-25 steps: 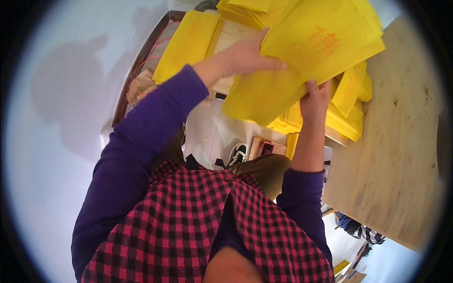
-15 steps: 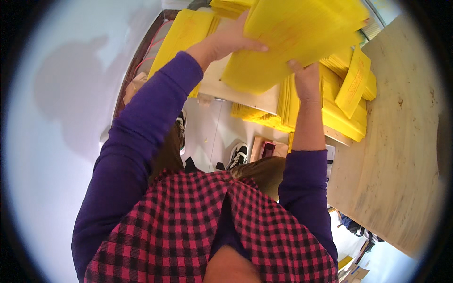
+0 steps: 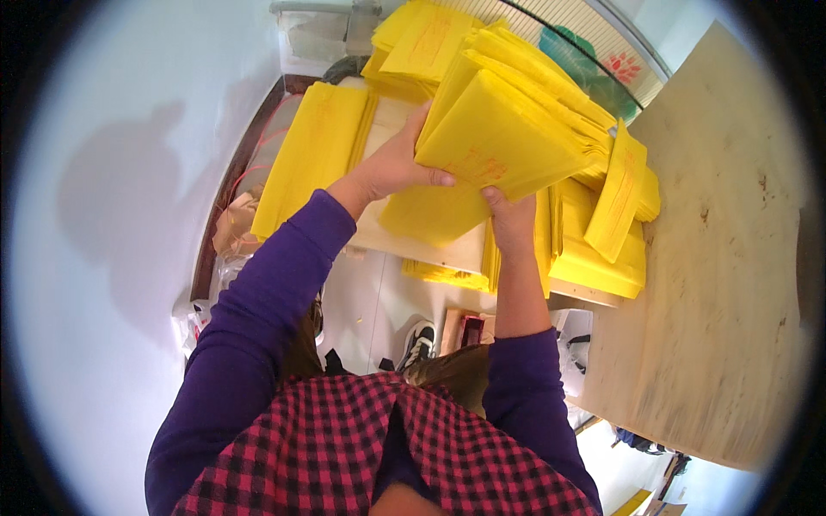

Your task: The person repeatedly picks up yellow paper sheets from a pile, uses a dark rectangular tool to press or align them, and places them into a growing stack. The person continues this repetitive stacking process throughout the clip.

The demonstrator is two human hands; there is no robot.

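Between both hands I hold a thick bundle of folded yellow paper sheets (image 3: 516, 112), tilted up, with faint red marks on its lower face. My left hand (image 3: 397, 163) grips its left edge, thumb across the front. My right hand (image 3: 514, 225) has its thumb on the lower front; its fingers are hidden behind the paper. One more yellow layer hangs below the thumbs. To the left lies a flat yellow paper stack (image 3: 311, 159). Further yellow stacks (image 3: 430, 43) are at the back, and others (image 3: 598, 258) on the right under a narrow folded yellow strip (image 3: 618, 193).
A pale wooden tabletop (image 3: 368, 225) carries the stacks. At right stands a large plywood panel (image 3: 723, 232); a white wall (image 3: 112, 284) is on the left. Below are a cardboard box (image 3: 451, 331) and my shoe (image 3: 419, 344). A ribbed clear panel (image 3: 525, 26) stands behind.
The bundle has come lower and tilted, so its folded layers now show at the top. Both hands have moved down with it, still gripping. More of the back stacks is visible.
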